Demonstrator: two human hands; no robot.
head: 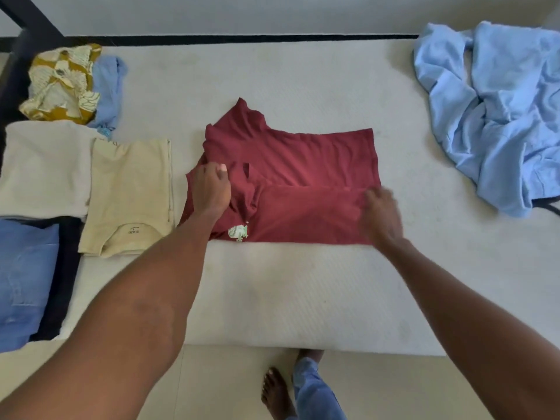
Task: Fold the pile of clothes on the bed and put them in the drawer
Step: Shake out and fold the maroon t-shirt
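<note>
Mattress [272, 74], white, textured, carries everything; black bed frame [33, 28] shows at its far-left corner. Along the left edge, far to near: mustard-and-cream patterned cloth [62, 83] w/ a pale blue garment [107, 89] beside it, folded off-white fabric [45, 168], folded cream T-shirt [130, 195] w/ collar label toward the near edge, then folded blue denim [24, 283] hanging over the left edge. Left hand [212, 189], arm stretched fwd, fingers curled, pinches the collar end of the maroon polo shirt [297, 177], which lies part-folded at the mattress centre, logo near the front. Right hand [380, 213], blurred, fingers spread flat, presses the shirt's right hem; holds nothing. Crumpled light blue shirt [491, 110] sits at the far-right corner, well apart. Below the near edge: beige tiled floor [394, 386], a bare foot [277, 392], a jeans leg [315, 392].
</note>
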